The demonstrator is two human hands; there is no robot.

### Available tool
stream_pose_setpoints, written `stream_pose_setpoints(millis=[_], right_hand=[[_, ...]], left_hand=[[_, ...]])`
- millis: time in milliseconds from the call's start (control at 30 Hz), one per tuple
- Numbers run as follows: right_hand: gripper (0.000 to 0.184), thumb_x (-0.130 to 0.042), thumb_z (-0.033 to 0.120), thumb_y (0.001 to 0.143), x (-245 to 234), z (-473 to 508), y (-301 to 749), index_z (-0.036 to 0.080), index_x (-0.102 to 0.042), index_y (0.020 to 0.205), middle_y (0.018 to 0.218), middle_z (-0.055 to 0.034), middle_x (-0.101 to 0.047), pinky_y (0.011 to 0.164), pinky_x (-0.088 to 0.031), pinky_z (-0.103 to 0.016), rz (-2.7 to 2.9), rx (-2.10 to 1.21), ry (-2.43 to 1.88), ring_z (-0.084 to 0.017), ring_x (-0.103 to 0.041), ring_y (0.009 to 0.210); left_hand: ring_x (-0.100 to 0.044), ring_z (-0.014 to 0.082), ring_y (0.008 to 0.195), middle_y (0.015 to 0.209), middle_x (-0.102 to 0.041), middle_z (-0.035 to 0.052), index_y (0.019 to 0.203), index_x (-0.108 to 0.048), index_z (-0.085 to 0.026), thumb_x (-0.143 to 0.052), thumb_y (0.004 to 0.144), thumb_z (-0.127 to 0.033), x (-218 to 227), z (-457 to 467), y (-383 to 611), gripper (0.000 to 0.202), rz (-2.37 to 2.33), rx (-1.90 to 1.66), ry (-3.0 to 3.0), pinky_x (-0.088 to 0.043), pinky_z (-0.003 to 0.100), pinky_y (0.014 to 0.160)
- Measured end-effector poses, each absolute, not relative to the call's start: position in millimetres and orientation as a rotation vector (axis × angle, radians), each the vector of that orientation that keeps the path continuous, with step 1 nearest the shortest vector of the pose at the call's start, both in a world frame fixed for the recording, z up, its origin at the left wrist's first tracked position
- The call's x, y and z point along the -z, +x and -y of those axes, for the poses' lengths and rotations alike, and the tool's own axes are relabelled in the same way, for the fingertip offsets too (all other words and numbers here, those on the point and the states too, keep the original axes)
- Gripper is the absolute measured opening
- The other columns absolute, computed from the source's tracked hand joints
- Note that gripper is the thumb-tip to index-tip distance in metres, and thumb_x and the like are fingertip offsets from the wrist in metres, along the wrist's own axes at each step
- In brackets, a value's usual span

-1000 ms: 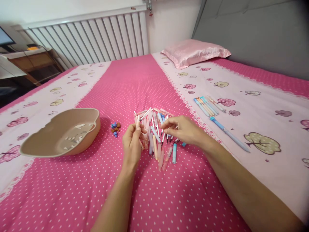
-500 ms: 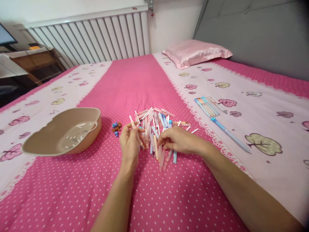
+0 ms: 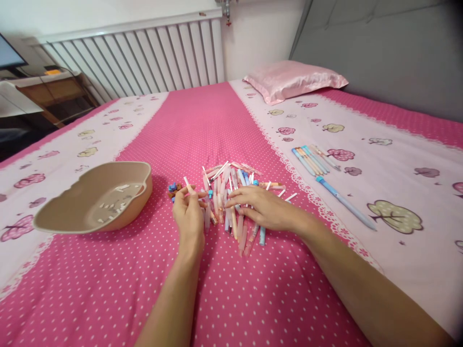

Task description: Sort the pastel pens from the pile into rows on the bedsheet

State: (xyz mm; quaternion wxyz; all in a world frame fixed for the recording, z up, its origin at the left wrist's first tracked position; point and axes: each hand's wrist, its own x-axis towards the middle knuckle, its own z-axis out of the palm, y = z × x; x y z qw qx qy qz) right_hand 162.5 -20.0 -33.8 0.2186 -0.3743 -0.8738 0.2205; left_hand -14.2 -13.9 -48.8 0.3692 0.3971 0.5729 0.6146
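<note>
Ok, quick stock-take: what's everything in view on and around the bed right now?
pile of pen parts: many, pink, white, blue, peach; middle of bed
thin stick: one, pink-white; held at the pile's left edge
bowl: one, beige; left of pile, white bits inside
small pieces: a few, blue and brown; between bowl and pile
row of pens: several, blue, orange, pale; right of pile
long pen: one, blue; beside that row, nearer
pillow: one, pink; far end of bed
bedsheet: one, pink dotted, pale tree-print bands
slatted panel: one, white; behind bed
left hand: one; pinches the thin stick
right hand: one; fingers flat on the pile
</note>
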Motion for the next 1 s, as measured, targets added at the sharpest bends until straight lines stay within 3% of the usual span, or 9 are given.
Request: stream_pose_setpoints(millis=[200,400,733,1000], right_hand=[[0.033,-0.051,0.008,0.088,47.7,20.4,152.9,0.021,-0.065,0.115,0.125,-0.0077,-0.059,0.105,-0.034,-0.04,2.525,-0.612,-0.891,-0.02,-0.047,0.121],[0.025,-0.057,0.008,0.086,46.9,19.5,156.8,0.018,-0.068,0.105,0.112,-0.0084,-0.062,0.097,-0.04,-0.037,2.486,-0.664,-0.968,-0.02,-0.052,0.109],[0.022,-0.059,0.009,0.084,41.7,20.3,161.3,0.02,-0.07,0.1,0.108,-0.0074,-0.063,0.093,-0.041,-0.035,2.464,-0.663,-1.041,-0.02,-0.055,0.104],[0.026,-0.059,0.007,0.083,39.9,21.1,160.4,0.02,-0.067,0.103,0.107,-0.0067,-0.065,0.094,-0.04,-0.038,2.459,-0.682,-1.032,-0.021,-0.055,0.105]], left_hand=[[-0.049,0.0111,0.061,0.076,-0.057,0.0003,0.087,-0.06,-0.017,-0.052,0.079,-0.027,62.0,4.2,-26.0,0.015,-1.732,-1.595,1.131,-0.037,0.022,0.057],[-0.043,0.0089,0.047,0.062,-0.049,-0.0036,0.085,-0.056,-0.015,-0.052,0.073,-0.021,49.9,7.0,-22.2,0.014,-1.666,-1.478,0.913,-0.034,0.02,0.046],[-0.056,0.0105,0.058,0.072,-0.058,0.0007,0.086,-0.057,-0.015,-0.059,0.064,-0.023,55.0,6.5,-27.2,0.023,-1.478,-1.481,0.844,-0.037,0.018,0.048],[-0.055,0.0113,0.05,0.064,-0.06,0.0004,0.084,-0.058,-0.015,-0.061,0.066,-0.022,48.4,10.2,-19.5,0.02,-1.386,-1.369,0.816,-0.042,0.021,0.048]])
